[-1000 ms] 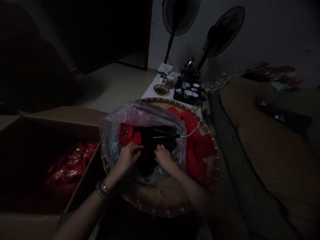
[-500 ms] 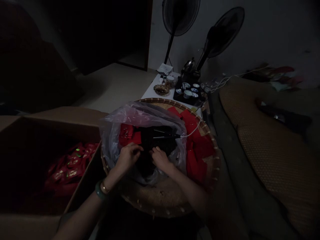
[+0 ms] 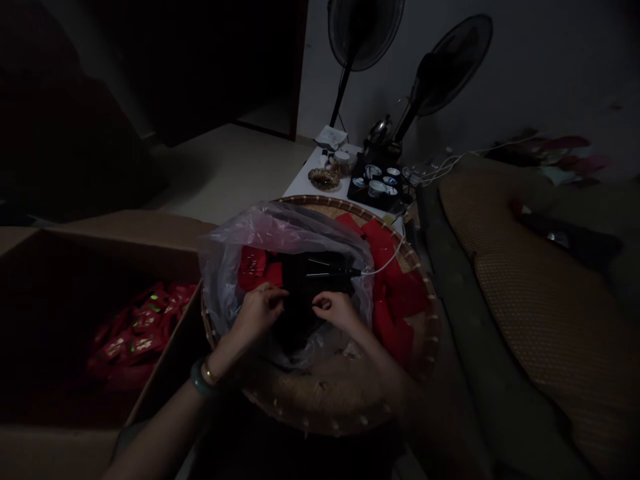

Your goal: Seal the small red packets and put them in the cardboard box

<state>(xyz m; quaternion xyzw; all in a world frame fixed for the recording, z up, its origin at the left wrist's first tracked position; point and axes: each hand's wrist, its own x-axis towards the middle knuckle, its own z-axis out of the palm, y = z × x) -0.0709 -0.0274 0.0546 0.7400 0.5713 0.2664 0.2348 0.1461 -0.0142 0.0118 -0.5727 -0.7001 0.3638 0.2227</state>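
Dark material [image 3: 296, 328], apparently being handled by left hand [image 3: 256, 311] and right hand [image 3: 339, 309], loosely pinched, hold untellable; probably needs steadiness next.

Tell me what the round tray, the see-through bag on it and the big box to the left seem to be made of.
Round tray: probably woven bamboo, dull tan, judging by its banded rim with pale ties. Bag: thin, glossy plastic, by its translucent, crinkled highlights. Box: likely matte brown cardboard, by its flat walls and flap, though dim light leaves this open.
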